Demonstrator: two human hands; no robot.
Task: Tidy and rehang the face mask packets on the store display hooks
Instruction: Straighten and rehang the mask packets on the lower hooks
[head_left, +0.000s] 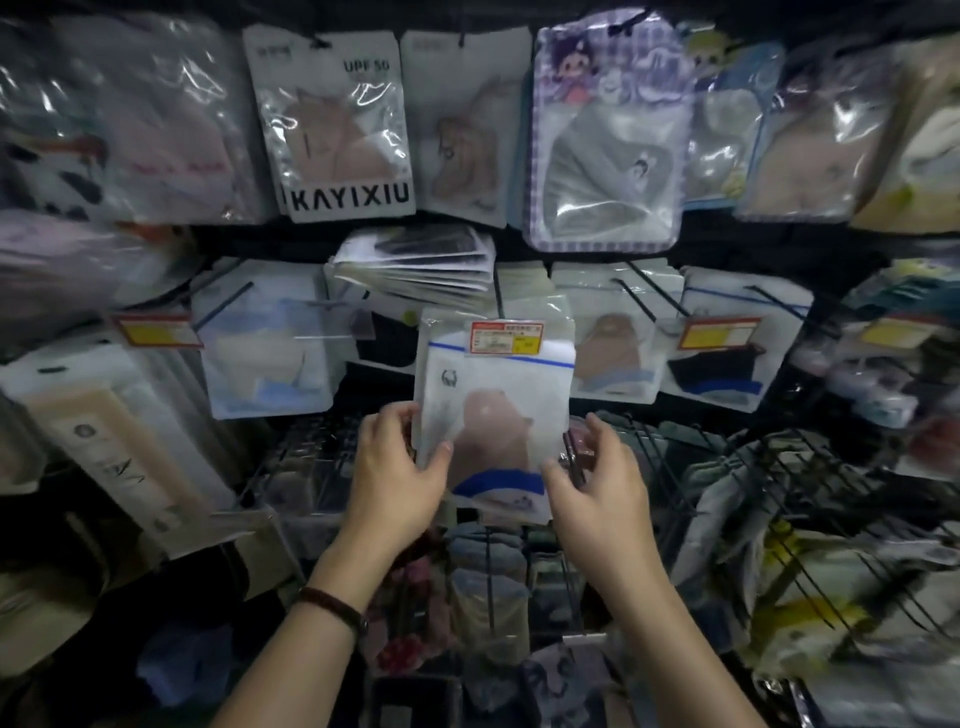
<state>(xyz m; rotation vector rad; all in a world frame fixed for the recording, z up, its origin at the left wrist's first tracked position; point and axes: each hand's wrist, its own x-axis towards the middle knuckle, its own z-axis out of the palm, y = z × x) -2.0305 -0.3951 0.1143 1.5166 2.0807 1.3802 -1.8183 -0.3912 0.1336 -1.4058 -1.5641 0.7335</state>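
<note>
As left hand (400, 478) and right hand (592, 488) pinch it — packet (498, 376) holds tan mask (493, 434).

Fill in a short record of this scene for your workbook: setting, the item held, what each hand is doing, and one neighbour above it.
setting: store display of hanging mask packets
held packet: upright, clear, tan mask inside, blue stripe
left hand: grips its left edge; wrist wears a dark bracelet
right hand: pinches its lower right edge
above left: KAYIXIU packet
</note>
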